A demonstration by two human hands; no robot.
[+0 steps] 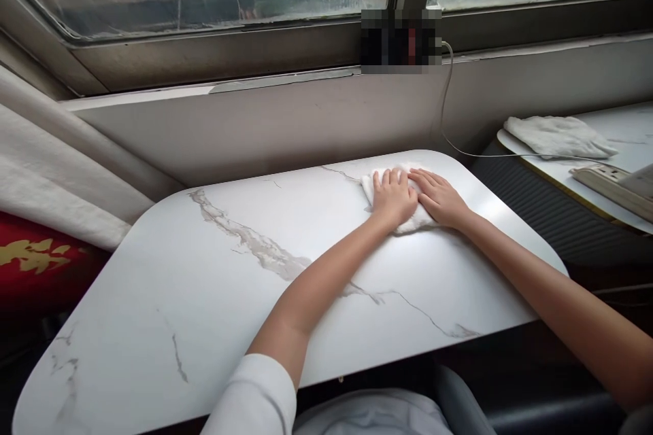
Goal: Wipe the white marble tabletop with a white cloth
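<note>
A white cloth [415, 221] lies folded on the white marbled tabletop [245, 326], near its far right corner. My left hand [394, 198] rests palm down on the cloth's upper left part, its fingers stretched forward. Beside it, my right hand [439, 197] lies flat over the cloth's right side, with its fingertips pointing left towards the left hand. Both hands press on the cloth from above, and neither is wrapped round it. The palms and part of the cloth under them are hidden.
A window frame [219, 54] and low wall run behind the table. At right, a second table holds another white cloth [561, 136] and a power strip [612, 183]; a thin cable [446, 95] droops from the sill. A white curtain [51, 163] and red fabric [45, 265] are at left.
</note>
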